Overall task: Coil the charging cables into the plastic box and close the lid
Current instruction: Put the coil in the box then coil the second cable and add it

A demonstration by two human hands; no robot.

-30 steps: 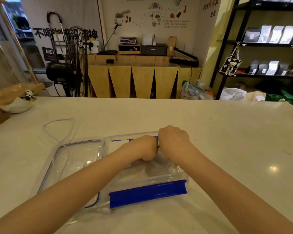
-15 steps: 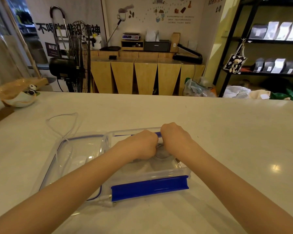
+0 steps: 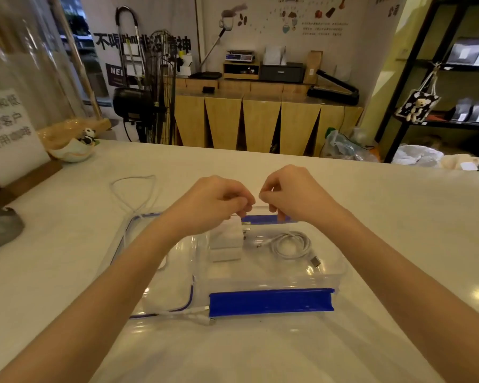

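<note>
A clear plastic box (image 3: 329, 275) with blue latches on its near and far sides sits open on the white counter. Inside lie a coiled white cable (image 3: 291, 246) on the right and a white charger plug (image 3: 226, 240) on the left. The clear lid (image 3: 161, 275) with its blue seal lies flat on the counter, touching the box's left side. A second white cable (image 3: 133, 193) loops on the counter behind the lid, and its connector end (image 3: 202, 317) rests by the near latch. My left hand (image 3: 219, 200) and right hand (image 3: 291, 194) hover over the box's far edge, fingers curled, holding nothing visible.
A sign on a wooden stand (image 3: 11, 139) and a small bowl with a panda figure (image 3: 78, 147) stand at the counter's left. Behind the counter are a fan (image 3: 150, 103), wooden cabinets and black shelves.
Both hands have lifted off the coiled cable and moved slightly apart, leaving the coil lying uncovered in the box. The view has tilted a little.
</note>
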